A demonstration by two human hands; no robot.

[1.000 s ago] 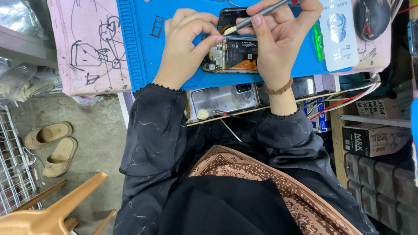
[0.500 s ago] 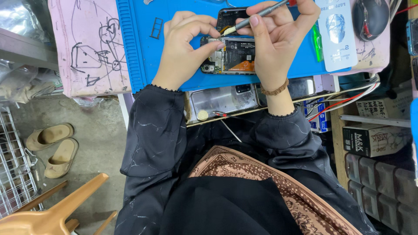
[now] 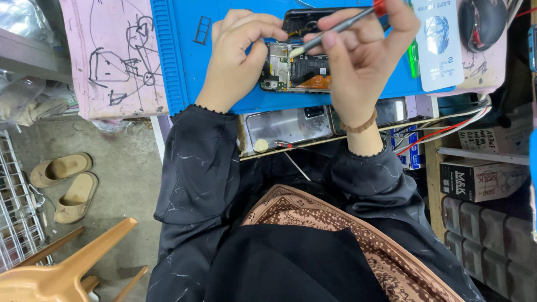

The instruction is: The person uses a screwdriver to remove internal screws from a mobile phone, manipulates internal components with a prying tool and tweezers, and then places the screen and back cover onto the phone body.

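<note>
An opened phone (image 3: 299, 72) with its back off, circuit board and battery showing, lies on a blue work mat (image 3: 184, 56). My left hand (image 3: 238, 56) grips the phone's left end, thumb and fingers on its edge. My right hand (image 3: 366, 53) holds a thin grey tool with a red end (image 3: 335, 27), its pale tip touching the phone's board near the top. A black back cover (image 3: 299, 19) lies just beyond the phone.
A pink table top with pen drawings (image 3: 106, 61) lies under the mat. A computer mouse (image 3: 481, 22) and a white card (image 3: 439, 45) sit at the right. A shelf with phones (image 3: 285, 126), boxes (image 3: 481, 179), sandals (image 3: 61, 182) and an orange chair (image 3: 61, 274) are below.
The hands and phone stay in the same place. My right hand has tilted the tool a little, with its tip still on the board.
</note>
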